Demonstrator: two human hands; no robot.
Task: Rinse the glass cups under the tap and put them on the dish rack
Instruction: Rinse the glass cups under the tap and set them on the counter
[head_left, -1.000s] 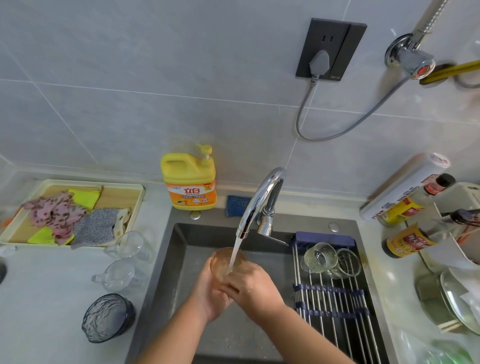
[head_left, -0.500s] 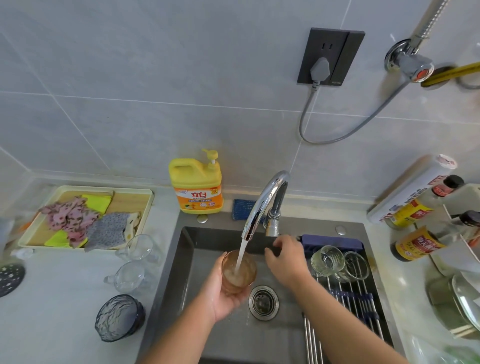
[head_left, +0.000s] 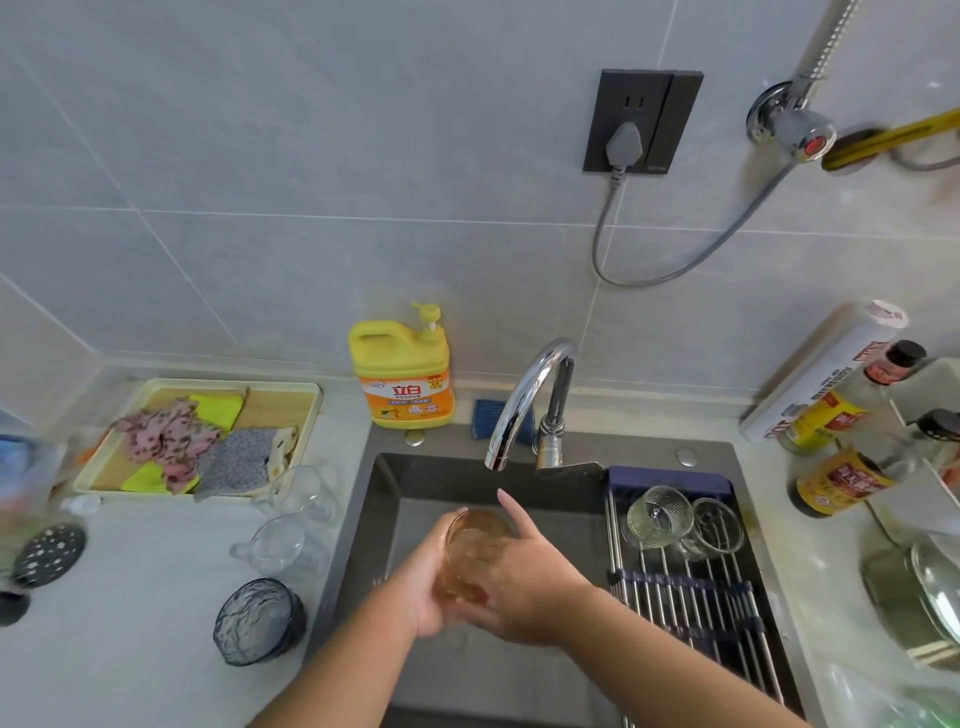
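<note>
Two hands together on one amber glass cup (head_left: 475, 545): left hand (head_left: 423, 587) wrapped round its left side, right hand (head_left: 524, 582) closed over its right side, forefinger sticking out straight toward the far wall. Held mouth-up, slightly tilted, over the middle of the sink (head_left: 561, 499), below the spout of the chrome tap (head_left: 524, 395) and a little nearer than it. No stream of water visible from the spout; impossible to tell through the tinted glass whether any water inside.

Judged to be the rinsing step, at the rub-and-swill stage rather than the filling. Already on the dish rack (head_left: 691, 597) across the right of the sink: two clear glass cups (head_left: 660, 514), side by side at its far end, touching or nearly so. Waiting on the counter (head_left: 156, 597) left of the sink: two clear handled glass cups (head_left: 275, 543), one beyond the other, and nearer, a dark textured glass bowl (head_left: 257, 621). Roughly mid-task, by the look of it.

Next, probably: tip out over the sink, then carry right and set down on the bare bars nearer than the pair. Calls for a firm one-handed hold on wet glass — and enough room to avoid knocking the two already there.
</note>
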